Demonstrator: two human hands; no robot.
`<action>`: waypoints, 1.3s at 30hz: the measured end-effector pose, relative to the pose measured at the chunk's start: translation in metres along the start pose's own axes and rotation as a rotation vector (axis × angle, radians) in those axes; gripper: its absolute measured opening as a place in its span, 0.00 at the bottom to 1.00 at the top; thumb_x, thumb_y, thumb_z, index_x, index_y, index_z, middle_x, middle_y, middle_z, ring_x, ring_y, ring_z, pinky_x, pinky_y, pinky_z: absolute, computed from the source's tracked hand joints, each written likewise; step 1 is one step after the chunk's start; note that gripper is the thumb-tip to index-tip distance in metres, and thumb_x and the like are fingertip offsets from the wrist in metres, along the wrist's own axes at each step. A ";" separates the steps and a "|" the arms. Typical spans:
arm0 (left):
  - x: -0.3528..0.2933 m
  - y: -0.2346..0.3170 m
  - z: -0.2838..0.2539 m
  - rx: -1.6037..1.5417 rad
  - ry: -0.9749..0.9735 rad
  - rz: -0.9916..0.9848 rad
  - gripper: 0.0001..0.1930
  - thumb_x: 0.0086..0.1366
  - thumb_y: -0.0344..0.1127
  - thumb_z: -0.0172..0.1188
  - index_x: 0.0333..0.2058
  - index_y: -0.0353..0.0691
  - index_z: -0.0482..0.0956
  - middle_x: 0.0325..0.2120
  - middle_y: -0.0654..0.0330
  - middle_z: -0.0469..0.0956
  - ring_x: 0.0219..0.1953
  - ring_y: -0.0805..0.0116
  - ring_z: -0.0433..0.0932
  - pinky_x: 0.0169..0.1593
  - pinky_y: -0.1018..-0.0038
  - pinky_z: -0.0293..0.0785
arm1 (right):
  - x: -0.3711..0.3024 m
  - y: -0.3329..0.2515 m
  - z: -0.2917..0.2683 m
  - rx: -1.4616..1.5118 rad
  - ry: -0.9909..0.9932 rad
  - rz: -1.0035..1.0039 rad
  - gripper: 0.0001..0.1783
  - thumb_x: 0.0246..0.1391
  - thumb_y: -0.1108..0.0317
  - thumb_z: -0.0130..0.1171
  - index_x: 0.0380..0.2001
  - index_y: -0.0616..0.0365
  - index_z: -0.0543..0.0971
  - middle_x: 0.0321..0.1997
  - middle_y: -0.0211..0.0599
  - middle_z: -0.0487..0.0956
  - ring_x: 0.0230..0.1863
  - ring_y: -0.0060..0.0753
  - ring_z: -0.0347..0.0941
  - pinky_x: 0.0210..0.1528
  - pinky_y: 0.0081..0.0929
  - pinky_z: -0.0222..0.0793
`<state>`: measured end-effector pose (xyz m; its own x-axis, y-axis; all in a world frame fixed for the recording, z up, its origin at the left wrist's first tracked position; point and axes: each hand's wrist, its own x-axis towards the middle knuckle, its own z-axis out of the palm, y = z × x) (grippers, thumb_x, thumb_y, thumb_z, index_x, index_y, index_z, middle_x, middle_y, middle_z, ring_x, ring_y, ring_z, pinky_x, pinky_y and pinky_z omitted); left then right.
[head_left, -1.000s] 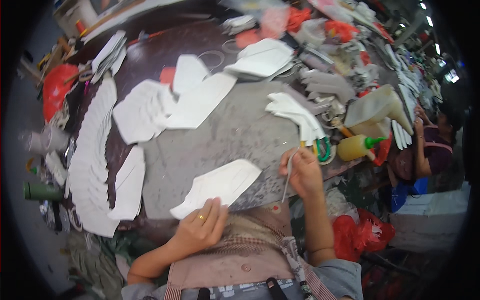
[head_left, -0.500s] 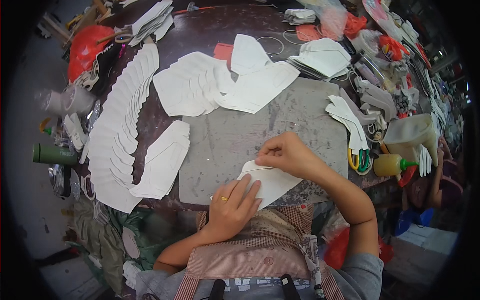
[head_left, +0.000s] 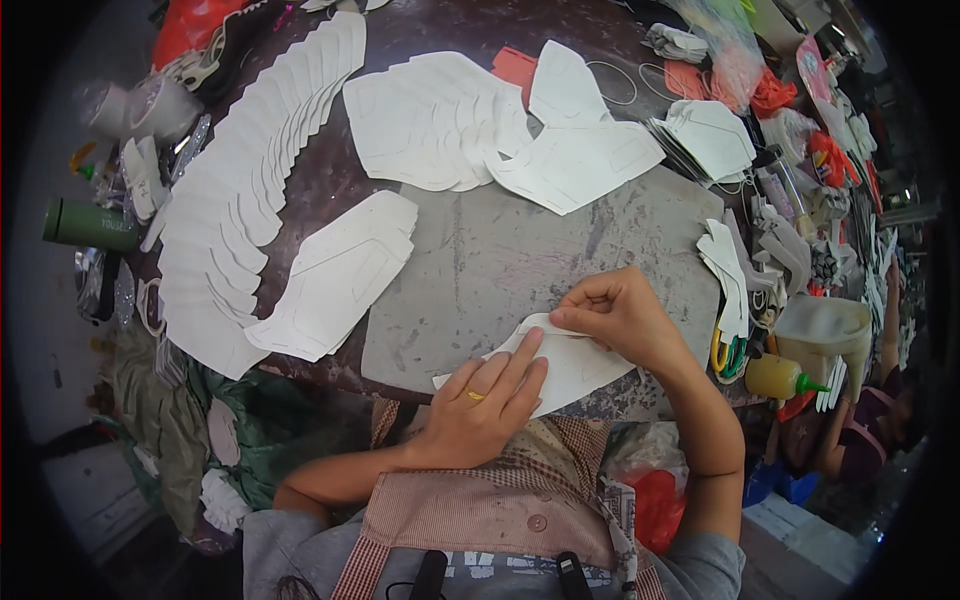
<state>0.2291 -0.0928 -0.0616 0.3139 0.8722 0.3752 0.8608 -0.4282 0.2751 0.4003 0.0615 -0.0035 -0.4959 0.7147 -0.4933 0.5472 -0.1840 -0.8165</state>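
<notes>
Head view: the white piece lay at the grey board's front edge, left hand flat on it, fingers extended. The right hand apparently pinched a narrow strip along its far edge; light pressure risked slippage, skewing the strip.

Left hand flat, right hand pinched

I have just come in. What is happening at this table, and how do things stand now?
A person is handling a flat white cut piece with bare hands. The left hand lies over it at the near edge of a grey board, while the right hand is curled at the piece's upper edge. To the left lies a long overlapping row of white pieces. A squeeze bottle with a green tip is at the right.
</notes>
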 end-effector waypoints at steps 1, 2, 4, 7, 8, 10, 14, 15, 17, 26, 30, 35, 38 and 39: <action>0.000 0.000 0.000 -0.003 -0.004 -0.007 0.20 0.63 0.41 0.59 0.52 0.41 0.78 0.62 0.53 0.72 0.51 0.66 0.69 0.54 0.69 0.64 | 0.001 0.000 0.000 -0.005 0.000 0.006 0.09 0.52 0.69 0.70 0.28 0.67 0.85 0.22 0.29 0.81 0.24 0.12 0.72 0.26 0.16 0.68; 0.000 0.001 0.001 -0.006 -0.008 -0.014 0.20 0.63 0.41 0.59 0.52 0.41 0.78 0.62 0.53 0.71 0.52 0.66 0.69 0.55 0.69 0.64 | 0.002 0.002 -0.001 0.003 -0.002 0.015 0.09 0.52 0.69 0.70 0.28 0.67 0.85 0.22 0.29 0.81 0.23 0.11 0.71 0.24 0.14 0.66; 0.000 0.001 0.001 0.015 -0.007 -0.013 0.20 0.63 0.41 0.58 0.53 0.42 0.77 0.62 0.53 0.71 0.52 0.66 0.68 0.56 0.70 0.63 | 0.001 -0.002 -0.001 0.008 -0.007 0.036 0.09 0.53 0.69 0.70 0.28 0.67 0.85 0.21 0.29 0.80 0.21 0.10 0.70 0.22 0.13 0.64; 0.000 0.001 0.000 0.014 -0.006 -0.016 0.19 0.64 0.41 0.57 0.52 0.41 0.76 0.62 0.51 0.71 0.52 0.66 0.69 0.55 0.71 0.64 | 0.002 -0.002 -0.001 0.002 -0.007 0.040 0.09 0.53 0.69 0.70 0.28 0.66 0.85 0.20 0.28 0.80 0.19 0.10 0.68 0.20 0.13 0.61; 0.002 0.002 -0.001 0.013 -0.002 -0.014 0.19 0.65 0.41 0.56 0.52 0.40 0.76 0.62 0.50 0.71 0.52 0.65 0.70 0.55 0.71 0.65 | 0.002 -0.002 -0.001 -0.001 -0.005 0.047 0.09 0.53 0.69 0.70 0.28 0.66 0.85 0.20 0.28 0.80 0.19 0.10 0.68 0.20 0.13 0.61; 0.003 0.002 -0.002 0.012 0.003 -0.015 0.18 0.66 0.41 0.56 0.51 0.39 0.75 0.62 0.48 0.71 0.51 0.65 0.71 0.54 0.72 0.66 | 0.002 -0.002 -0.001 -0.001 -0.004 0.034 0.09 0.53 0.69 0.70 0.28 0.66 0.85 0.20 0.27 0.79 0.19 0.10 0.67 0.19 0.13 0.61; 0.001 0.003 0.001 0.011 -0.008 -0.027 0.20 0.64 0.41 0.57 0.52 0.41 0.76 0.62 0.51 0.71 0.52 0.65 0.69 0.56 0.70 0.64 | 0.001 0.001 -0.001 0.022 0.004 0.049 0.10 0.53 0.68 0.70 0.28 0.66 0.85 0.19 0.26 0.78 0.18 0.10 0.66 0.19 0.14 0.60; 0.001 0.003 0.002 0.011 -0.013 -0.031 0.20 0.63 0.42 0.58 0.53 0.42 0.76 0.62 0.52 0.71 0.52 0.65 0.68 0.56 0.69 0.62 | 0.001 0.002 0.000 0.015 0.008 0.035 0.10 0.53 0.68 0.70 0.28 0.66 0.85 0.19 0.26 0.78 0.18 0.10 0.66 0.19 0.14 0.60; 0.001 0.004 0.002 0.013 -0.011 -0.034 0.20 0.63 0.41 0.58 0.53 0.42 0.76 0.62 0.52 0.71 0.52 0.65 0.68 0.56 0.69 0.62 | 0.001 0.002 0.001 0.002 0.015 0.007 0.10 0.53 0.68 0.70 0.28 0.66 0.85 0.19 0.26 0.78 0.17 0.10 0.65 0.18 0.14 0.59; -0.001 0.003 0.003 0.030 0.014 -0.022 0.20 0.61 0.40 0.58 0.52 0.41 0.77 0.62 0.52 0.71 0.52 0.65 0.68 0.55 0.69 0.63 | 0.005 0.004 -0.002 0.084 -0.037 0.039 0.11 0.52 0.68 0.71 0.27 0.68 0.84 0.18 0.28 0.78 0.14 0.11 0.63 0.15 0.15 0.55; -0.001 0.003 0.004 0.021 0.026 -0.021 0.20 0.60 0.40 0.59 0.51 0.41 0.78 0.62 0.53 0.72 0.52 0.65 0.69 0.54 0.69 0.63 | 0.006 0.004 -0.003 0.069 -0.036 0.036 0.10 0.52 0.69 0.71 0.27 0.68 0.84 0.18 0.30 0.79 0.14 0.12 0.64 0.15 0.15 0.56; 0.003 0.004 -0.001 -0.061 -0.011 -0.067 0.21 0.56 0.38 0.63 0.50 0.40 0.79 0.62 0.53 0.71 0.51 0.63 0.69 0.53 0.68 0.65 | -0.015 -0.007 -0.014 0.132 -0.052 0.016 0.09 0.53 0.72 0.69 0.33 0.70 0.84 0.21 0.33 0.81 0.18 0.17 0.74 0.20 0.15 0.67; 0.008 0.007 -0.007 -0.088 -0.042 -0.094 0.24 0.53 0.37 0.67 0.50 0.39 0.78 0.62 0.52 0.70 0.51 0.59 0.70 0.53 0.65 0.66 | -0.038 0.000 -0.036 0.033 -0.043 -0.088 0.11 0.54 0.73 0.68 0.38 0.71 0.83 0.23 0.36 0.82 0.22 0.21 0.79 0.25 0.17 0.73; 0.010 0.008 -0.008 -0.089 -0.054 -0.100 0.25 0.52 0.37 0.68 0.50 0.38 0.78 0.63 0.51 0.69 0.51 0.58 0.70 0.53 0.64 0.67 | -0.038 0.003 -0.046 -0.004 -0.066 -0.058 0.11 0.54 0.72 0.68 0.35 0.71 0.83 0.23 0.37 0.83 0.22 0.21 0.79 0.26 0.18 0.73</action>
<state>0.2361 -0.0898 -0.0482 0.2516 0.9219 0.2945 0.8505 -0.3558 0.3873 0.4518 0.0644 0.0267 -0.5699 0.6782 -0.4639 0.5185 -0.1411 -0.8433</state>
